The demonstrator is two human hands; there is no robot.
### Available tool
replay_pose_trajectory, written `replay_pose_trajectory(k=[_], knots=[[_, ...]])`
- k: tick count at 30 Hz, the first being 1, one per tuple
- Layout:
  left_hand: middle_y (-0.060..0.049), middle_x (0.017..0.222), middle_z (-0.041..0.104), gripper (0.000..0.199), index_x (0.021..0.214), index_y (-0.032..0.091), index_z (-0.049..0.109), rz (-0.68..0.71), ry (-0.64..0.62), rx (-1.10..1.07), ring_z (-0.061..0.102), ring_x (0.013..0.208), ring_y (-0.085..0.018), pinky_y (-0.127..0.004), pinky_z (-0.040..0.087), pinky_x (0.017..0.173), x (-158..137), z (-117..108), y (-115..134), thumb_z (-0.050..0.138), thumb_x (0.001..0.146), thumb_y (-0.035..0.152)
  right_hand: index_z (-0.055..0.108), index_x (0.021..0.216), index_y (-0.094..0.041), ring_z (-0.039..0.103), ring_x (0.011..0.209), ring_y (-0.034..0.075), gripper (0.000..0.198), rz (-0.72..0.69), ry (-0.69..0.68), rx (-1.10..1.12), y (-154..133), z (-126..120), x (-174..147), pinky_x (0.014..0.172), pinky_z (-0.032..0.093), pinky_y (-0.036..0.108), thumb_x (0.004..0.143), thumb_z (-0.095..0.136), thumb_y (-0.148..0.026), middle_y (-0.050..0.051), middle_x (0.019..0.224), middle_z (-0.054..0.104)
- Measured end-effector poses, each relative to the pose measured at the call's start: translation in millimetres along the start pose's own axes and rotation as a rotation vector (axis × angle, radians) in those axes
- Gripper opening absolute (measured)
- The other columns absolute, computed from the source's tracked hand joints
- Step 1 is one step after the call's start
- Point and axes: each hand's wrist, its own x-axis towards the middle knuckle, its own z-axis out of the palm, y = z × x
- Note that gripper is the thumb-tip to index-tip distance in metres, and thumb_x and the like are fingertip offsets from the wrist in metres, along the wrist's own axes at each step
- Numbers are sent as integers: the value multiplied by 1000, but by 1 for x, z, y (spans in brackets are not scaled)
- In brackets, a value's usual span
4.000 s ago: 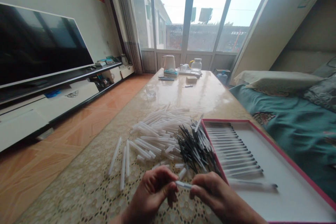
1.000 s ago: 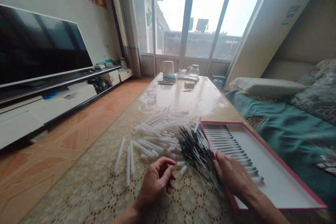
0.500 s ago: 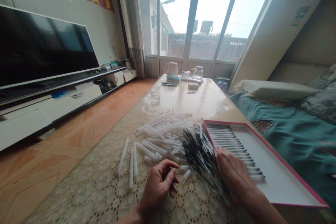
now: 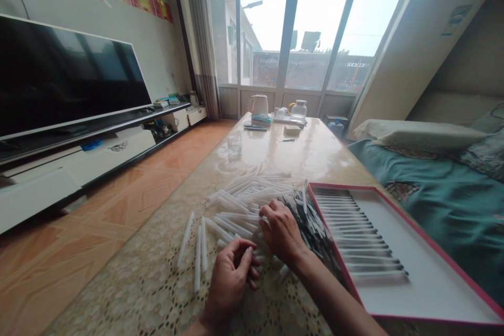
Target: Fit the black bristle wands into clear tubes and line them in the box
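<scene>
My right hand (image 4: 281, 232) reaches over the pile of white plastic tubes (image 4: 238, 220), its bent fingertips close together at the pile's right side. Whether a tube is between them I cannot make out. Just left of it, my left hand (image 4: 231, 275) is held above the tablecloth with its fingers curled and the thumb against the forefinger; anything inside is hidden. Thin black sticks (image 4: 311, 220) lie in a heap beyond my right wrist. In the pink-rimmed tray (image 4: 429, 294), white tubes with black ends (image 4: 366, 241) lie in a row along the left side.
Three loose tubes (image 4: 200, 252) lie left of the pile. A clear glass (image 4: 234, 145) stands farther up the table (image 4: 173, 199). At the far end are a pale jug (image 4: 259, 105) and a glass jar (image 4: 299, 109). A sofa (image 4: 425, 184) borders the right side.
My right hand has moved left, from the tray's edge across the black sticks to the white tubes. My left hand stays curled in nearly the same place. The lower row in the tray is now uncovered.
</scene>
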Motion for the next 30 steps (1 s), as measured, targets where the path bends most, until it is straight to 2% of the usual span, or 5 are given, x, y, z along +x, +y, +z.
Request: replay_pose_trajectory(k=[4,9,13,21,30], knots=[[0,56,65,30,81,13,63,-31,-24,-85,57,42,-12,-22,49,37,1,1,5,74,68,38,60,84,-18,54,87,20,13,8,15,68,7,-9,-13,78,40,29,84,53,-6,5,86,59],[-3,69,70,38,102,14,64,-149,-119,-378,59,50,-10,-19,49,45,-4,2,8,77,70,29,56,84,-19,54,80,16,14,-14,-26,198,4,-23,-49,71,41,25,90,48,-9,2,83,58],[-4,69,70,27,93,11,70,-195,-157,-472,58,51,-8,-17,46,45,-7,2,5,74,73,29,55,85,-20,53,78,17,10,-1,-66,268,5,-29,-69,69,40,27,90,49,-13,2,82,56],[-4,68,70,30,84,11,74,-203,-36,-428,60,54,-9,-18,48,48,-3,1,6,79,66,34,55,75,-21,52,76,23,8,173,-10,-154,17,-23,-73,70,36,33,83,57,-20,4,77,57],[-5,63,72,24,77,10,69,-184,81,-415,63,50,-12,-20,52,45,-2,1,4,79,67,29,55,75,-21,55,71,23,12,222,-26,-257,18,-15,-73,66,34,33,84,54,-13,5,75,59]])
